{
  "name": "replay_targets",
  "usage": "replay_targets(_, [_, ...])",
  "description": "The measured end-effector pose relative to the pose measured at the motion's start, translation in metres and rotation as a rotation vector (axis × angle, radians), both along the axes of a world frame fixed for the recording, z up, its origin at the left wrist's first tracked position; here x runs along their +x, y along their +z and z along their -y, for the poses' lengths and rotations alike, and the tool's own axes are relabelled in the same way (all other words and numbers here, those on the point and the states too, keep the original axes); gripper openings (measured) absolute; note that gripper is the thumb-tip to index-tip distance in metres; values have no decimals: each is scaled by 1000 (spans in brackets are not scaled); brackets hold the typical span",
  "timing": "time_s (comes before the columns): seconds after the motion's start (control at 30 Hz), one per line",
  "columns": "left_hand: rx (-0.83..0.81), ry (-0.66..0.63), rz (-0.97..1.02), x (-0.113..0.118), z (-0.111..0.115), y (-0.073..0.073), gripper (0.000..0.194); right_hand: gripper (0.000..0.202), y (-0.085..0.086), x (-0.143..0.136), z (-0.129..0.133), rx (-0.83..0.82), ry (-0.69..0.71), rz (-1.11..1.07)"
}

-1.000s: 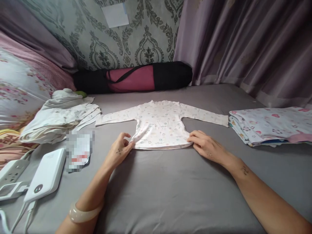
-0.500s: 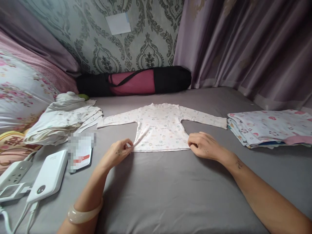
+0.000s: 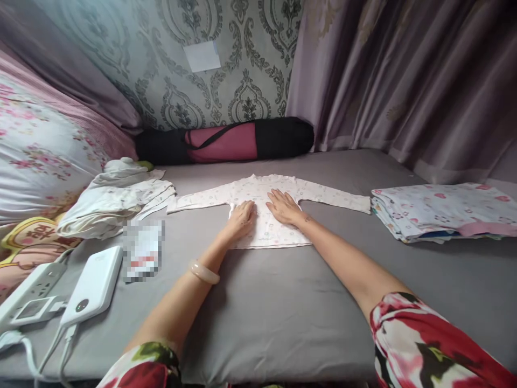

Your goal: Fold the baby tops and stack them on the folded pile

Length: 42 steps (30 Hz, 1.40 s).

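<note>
A small white long-sleeved shirt with a faint print lies flat on the grey sheet, its sleeves stretched out to both sides and its hem toward me. On the left part of its body rests my left hand, palm down with the fingers extended. My right hand lies flat on the upper right part of the body, its fingers spread. Neither hand grips the fabric.
Folded printed cloths lie at the right, a pile of pale clothes at the left. Nearer on the left are a pixelated phone, a white power bank and a power strip. A black and red bag lies along the wall.
Both hands have let go of the hem corners, moved forward and inward, and opened flat on the shirt's body. The view has shifted slightly.
</note>
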State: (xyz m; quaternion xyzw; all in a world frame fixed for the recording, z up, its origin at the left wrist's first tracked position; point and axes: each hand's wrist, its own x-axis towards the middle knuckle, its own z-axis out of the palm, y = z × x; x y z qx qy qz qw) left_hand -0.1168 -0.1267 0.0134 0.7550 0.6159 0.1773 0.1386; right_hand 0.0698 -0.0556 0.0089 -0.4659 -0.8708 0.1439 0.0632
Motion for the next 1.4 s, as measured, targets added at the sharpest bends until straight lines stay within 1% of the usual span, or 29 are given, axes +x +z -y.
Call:
replay_targets(0.07, [9,-30,-58,-13,-1,-10,50,65,-4,2,1,8,28,9])
replay_targets(0.13, [-24,-81,-78,-27,-3,-14,56,68,-4,6,2,10,58,24])
replay_targets(0.27, [-97,-136,-82,-51,-10,-12,60,72,-1,11,7,14,124,41])
replay_targets(0.33, [-84,-185,-108,-59,-13,-10,61,71,0,15,14,20,188,32])
replay_targets(0.43, [-34,-258,-186,-67,-15,-8,64,70,2,24,31,26,303,7])
replay_targets(0.53, [-8,-292,-263,-70,-14,-3,68,70,5,34,53,26,393,-10])
replay_targets(0.67, [19,-341,-284,-70,-10,4,74,68,10,44,83,8,478,-25])
replay_targets(0.77, [17,-319,-246,-75,-4,5,78,63,15,51,101,-26,518,-58])
replay_targets(0.9, [-56,-222,-197,-87,11,6,87,61,21,60,122,-95,540,-108])
replay_targets(1.03, [-170,-111,-174,-98,35,20,97,64,25,70,141,-145,552,-147])
replay_targets(1.13, [-249,-54,-167,-108,49,34,95,65,31,76,153,-181,551,-173])
replay_targets(1.23, [-321,-44,-172,-118,53,45,91,62,42,85,155,-265,568,-216])
replay_targets(1.3, [-317,-46,-174,-118,49,51,86,48,49,91,145,-324,565,-245])
replay_targets(1.33, [-280,-50,-164,-113,44,54,80,40,52,94,136,-322,527,-256])
replay_targets(1.37, [-223,-54,-144,-104,39,56,73,34,54,96,124,-284,458,-261])
replay_targets(1.4, [-150,-67,-113,-92,32,58,65,32,55,98,110,-204,350,-257])
